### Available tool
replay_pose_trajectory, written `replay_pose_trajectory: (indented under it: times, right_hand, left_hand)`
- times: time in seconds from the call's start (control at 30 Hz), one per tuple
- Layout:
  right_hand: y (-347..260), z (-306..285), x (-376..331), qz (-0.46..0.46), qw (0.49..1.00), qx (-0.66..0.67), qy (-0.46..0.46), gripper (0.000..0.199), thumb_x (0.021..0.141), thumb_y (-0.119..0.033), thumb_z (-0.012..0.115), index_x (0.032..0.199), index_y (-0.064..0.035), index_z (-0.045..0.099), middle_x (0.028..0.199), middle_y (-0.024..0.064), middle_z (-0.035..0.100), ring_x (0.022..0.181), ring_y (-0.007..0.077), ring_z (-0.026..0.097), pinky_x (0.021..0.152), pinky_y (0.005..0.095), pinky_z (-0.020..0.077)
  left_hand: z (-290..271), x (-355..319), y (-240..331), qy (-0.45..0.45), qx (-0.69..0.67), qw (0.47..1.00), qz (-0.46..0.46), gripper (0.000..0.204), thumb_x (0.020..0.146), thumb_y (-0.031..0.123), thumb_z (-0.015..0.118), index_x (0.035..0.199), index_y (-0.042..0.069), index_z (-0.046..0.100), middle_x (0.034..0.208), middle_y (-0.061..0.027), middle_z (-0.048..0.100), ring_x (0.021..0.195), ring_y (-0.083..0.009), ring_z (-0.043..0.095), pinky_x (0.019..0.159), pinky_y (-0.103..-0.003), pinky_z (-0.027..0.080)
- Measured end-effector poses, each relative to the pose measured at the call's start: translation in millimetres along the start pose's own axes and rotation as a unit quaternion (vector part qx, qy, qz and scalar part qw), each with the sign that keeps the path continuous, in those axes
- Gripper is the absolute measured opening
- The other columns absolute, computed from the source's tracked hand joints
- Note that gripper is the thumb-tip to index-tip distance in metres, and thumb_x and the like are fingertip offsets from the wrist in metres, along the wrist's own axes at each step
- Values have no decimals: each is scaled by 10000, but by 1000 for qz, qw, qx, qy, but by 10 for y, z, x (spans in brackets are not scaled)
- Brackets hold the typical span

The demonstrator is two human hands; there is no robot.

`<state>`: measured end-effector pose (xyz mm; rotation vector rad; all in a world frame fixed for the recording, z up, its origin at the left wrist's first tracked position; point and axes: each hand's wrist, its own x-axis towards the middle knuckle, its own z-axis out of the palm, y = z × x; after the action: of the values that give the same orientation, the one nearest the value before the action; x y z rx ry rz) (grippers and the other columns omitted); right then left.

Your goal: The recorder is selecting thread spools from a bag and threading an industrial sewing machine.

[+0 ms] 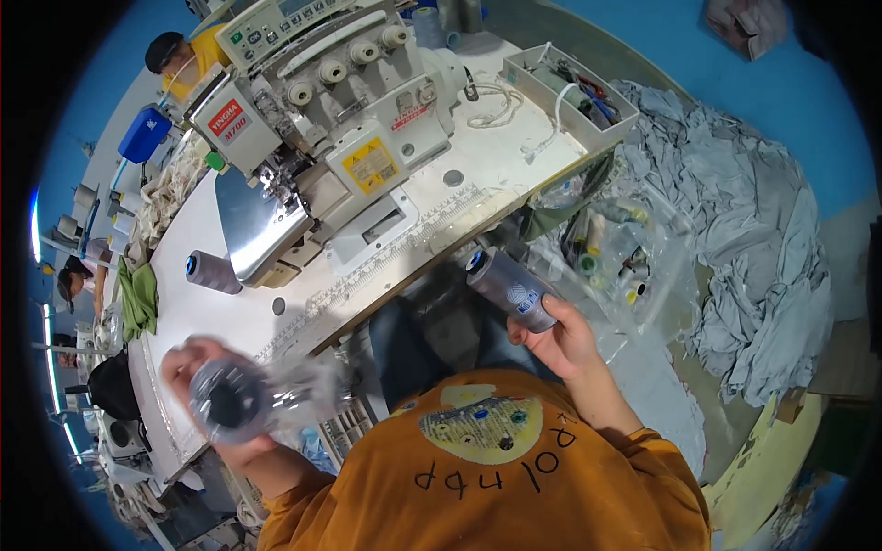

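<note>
My right hand [571, 345] grips a grey cone of thread [511, 292] by its lower end, over my lap in front of the table edge. The cone tilts, its blue-and-black tip pointing up and left. My left hand [195, 364], smeared by motion, is closed round another dark grey thread cone [227, 397] near the table's front left. Clear plastic wrap [308, 387] trails from that cone to the right. A third grey thread cone [216, 272] lies on its side on the white sewing table [193, 321], left of the overlock sewing machine [344, 138].
An open box of tools [574, 96] stands at the table's right end. Beyond it heaps light grey fabric [735, 211]. A clear plastic bag [634, 248] with several thread spools hangs below the edge. Green cloth [138, 296] drapes at the left; other people work farther back.
</note>
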<state>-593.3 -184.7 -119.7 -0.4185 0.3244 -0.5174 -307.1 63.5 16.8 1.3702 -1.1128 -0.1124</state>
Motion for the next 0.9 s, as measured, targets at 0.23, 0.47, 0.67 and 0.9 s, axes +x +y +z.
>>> replay_pose_trajectory:
  times: [0.23, 0.47, 0.67, 0.9]
  right_hand:
    - [-95, -84, -40, -60, 998, 12, 30, 414, 935, -337, 516, 1184, -6, 542, 1002, 113, 633, 820, 224, 594, 687, 334, 455]
    - [-228, -257, -320, -103, 989, 5, 107, 395, 945, -341, 505, 1167, -17, 547, 961, 108, 637, 781, 210, 618, 646, 308, 462]
    - [-340, -634, -520, -179, 963, -39, 200, 440, 929, -377, 520, 1180, -15, 531, 968, 114, 637, 714, 202, 622, 617, 300, 475]
    - [-535, -833, -802, -274, 932, 112, 208, 563, 907, -474, 450, 1226, -14, 515, 1091, 196, 644, 553, 128, 479, 553, 279, 413]
  left_hand:
    - [1810, 859, 54, -157, -187, 950, -195, 709, 799, 238, 735, 1319, 19, 306, 1188, -143, 518, 1070, -223, 576, 827, -320, 504]
    - [2900, 1797, -482, -155, -222, 928, -256, 635, 878, 156, 600, 1414, 27, 284, 1196, -138, 533, 988, -227, 607, 824, -330, 509]
    - [2854, 1494, -297, -268, -175, 929, -185, 556, 805, 152, 675, 1293, 29, 438, 1132, -77, 561, 1026, -146, 539, 860, -291, 442]
    - [2862, 726, -348, -412, -241, 795, -374, 475, 838, 128, 670, 1261, 37, 474, 1128, -84, 584, 932, -130, 601, 674, -234, 504]
